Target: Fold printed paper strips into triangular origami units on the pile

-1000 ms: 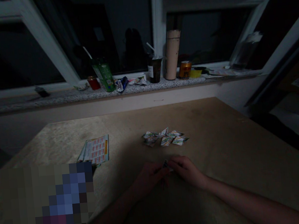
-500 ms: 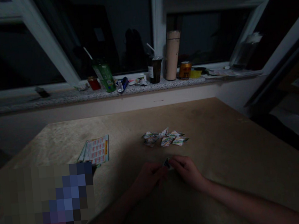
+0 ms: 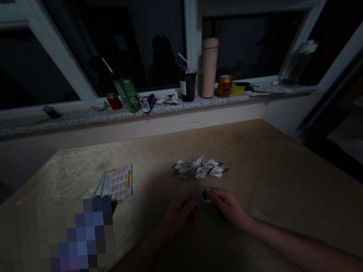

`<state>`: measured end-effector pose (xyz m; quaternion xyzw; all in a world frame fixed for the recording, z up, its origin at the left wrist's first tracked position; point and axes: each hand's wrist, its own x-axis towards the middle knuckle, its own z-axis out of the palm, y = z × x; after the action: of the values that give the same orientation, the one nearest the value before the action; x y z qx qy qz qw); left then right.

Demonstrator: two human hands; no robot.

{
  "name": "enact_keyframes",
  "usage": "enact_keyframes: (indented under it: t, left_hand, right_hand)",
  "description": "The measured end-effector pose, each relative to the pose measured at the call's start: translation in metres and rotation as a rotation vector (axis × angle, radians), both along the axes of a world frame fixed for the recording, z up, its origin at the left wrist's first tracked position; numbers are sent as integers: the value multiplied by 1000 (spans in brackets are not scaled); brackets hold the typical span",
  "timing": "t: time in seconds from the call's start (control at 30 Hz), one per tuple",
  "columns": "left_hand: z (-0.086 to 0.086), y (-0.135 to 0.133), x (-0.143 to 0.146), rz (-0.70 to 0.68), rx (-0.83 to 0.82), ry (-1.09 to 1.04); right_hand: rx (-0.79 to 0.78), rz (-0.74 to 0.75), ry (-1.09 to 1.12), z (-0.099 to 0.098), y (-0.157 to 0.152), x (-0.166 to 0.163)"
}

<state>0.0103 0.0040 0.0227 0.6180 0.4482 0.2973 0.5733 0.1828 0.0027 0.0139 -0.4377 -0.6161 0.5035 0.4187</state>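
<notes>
Between the thumb and fingers of my right hand is a small folded paper piece, patterned and partly dark on its visible face. The fingers cover its right side. My left hand lies close by, fingers curled together, with its tips by the paper's left edge. It is too dark to tell whether those fingertips grip anything. Just beyond both hands, several folded paper pieces with colourful print lie in a loose cluster on the wooden table.
Printed cards lie at the left, beside a blurred-out patch. Along the windowsill stand a green container with a straw, a dark drink cup, a beige flask and an orange can.
My left fingertips have drawn slightly left, off the folded paper's face, and more of it shows. The right hand keeps its pinch. The cluster has not moved.
</notes>
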Motion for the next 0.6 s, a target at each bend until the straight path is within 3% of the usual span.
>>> enact_keyframes:
  t: [0.4, 0.6]
  left_hand:
    - [5, -3, -1, -65, 140, 115]
    - [5, -3, -1, -103, 107, 66]
  right_hand:
    - [-116, 6, 58, -7, 1, 1]
    - [-85, -8, 51, -4, 1, 0]
